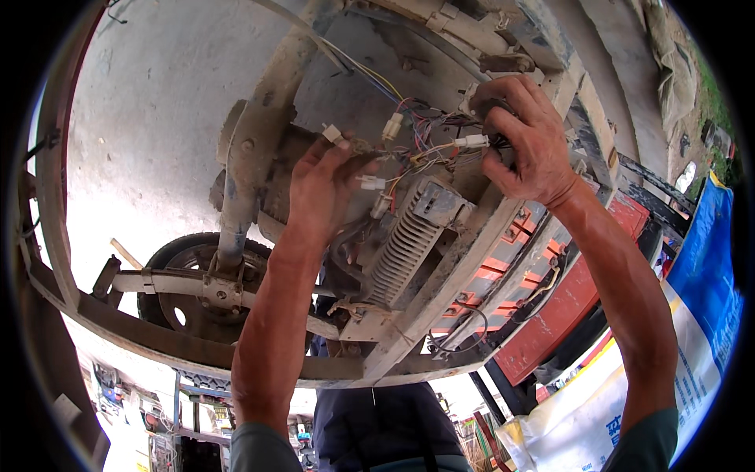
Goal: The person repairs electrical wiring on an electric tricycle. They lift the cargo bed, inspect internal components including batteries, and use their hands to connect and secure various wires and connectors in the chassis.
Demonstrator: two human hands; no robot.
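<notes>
My left hand (321, 182) is closed, its fingertips pinching a small white plastic wire connector (332, 133) with thin wires. To the right, my right hand (528, 140) curls its thumb and fingers around dark wires behind another white connector (472, 141). Between the hands spreads a tangle of coloured wires (421, 134). More connectors hang among them: a cream one (392, 126) above, a white one (371, 182) beside my left hand, and another (381, 205) lower down. Just below the wires sits a dusty finned metal controller box (409, 244).
A dirty metal vehicle frame (440, 303) surrounds the wiring. Orange-and-grey batteries (491, 267) lie along its right side. A wheel (185, 267) and axle stand at lower left. Blue-and-white sacking (704, 259) is at far right. A thick cable (303, 27) crosses above.
</notes>
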